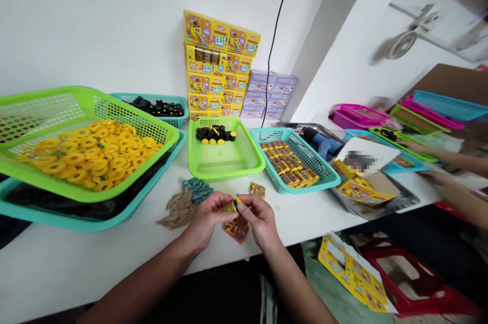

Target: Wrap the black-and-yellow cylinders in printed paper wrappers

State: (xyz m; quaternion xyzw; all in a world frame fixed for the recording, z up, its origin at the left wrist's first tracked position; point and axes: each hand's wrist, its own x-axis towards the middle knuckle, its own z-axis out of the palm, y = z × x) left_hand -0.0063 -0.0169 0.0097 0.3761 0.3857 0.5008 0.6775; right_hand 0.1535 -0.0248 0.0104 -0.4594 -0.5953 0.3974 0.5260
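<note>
My left hand (208, 220) and my right hand (259, 218) meet over the front edge of the white table (76, 258). Together they pinch a small yellow and black toy piece (233, 205), fingers curled round it. Just under the hands lies a colourful printed packet (238, 230). A second small packet (258, 190) lies a little behind my right hand. Beside my left hand sits a crumpled glove (185, 202), brown and blue.
A green basket of yellow rings (91, 154) stands left, stacked on a teal basket. A green basket with black and yellow caps (215, 134) and a teal basket of small packets (290, 164) stand behind. Yellow boxes (219, 65) are stacked against the wall. Another person's arms (453, 176) reach in at right.
</note>
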